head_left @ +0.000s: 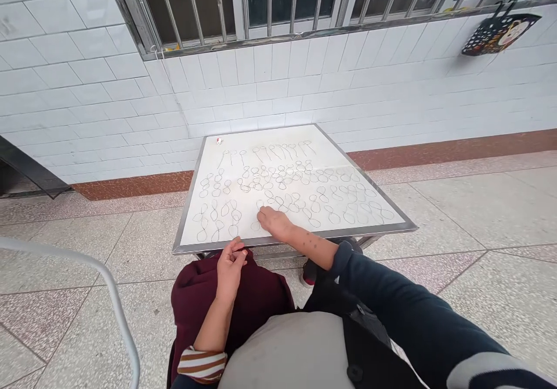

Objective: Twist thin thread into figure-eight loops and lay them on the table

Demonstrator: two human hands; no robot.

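Many thin dark loops lie in rows on the white table, most of them crossed into figure-eights. They look like fine cord or wire; the exact kind is too small to tell. My right hand rests on the tabletop among the nearest loops, its fingers curled down and closed together. Whatever is under those fingertips is hidden. At the table's front edge, over my lap, is my left hand, palm turned inward, thumb and fingers slightly apart with nothing visible between them.
Longer thin strands lie toward the table's far side. A small red-and-white object sits at its far left corner. White tiled wall and a barred window stand behind. A curved pale metal tube is at left.
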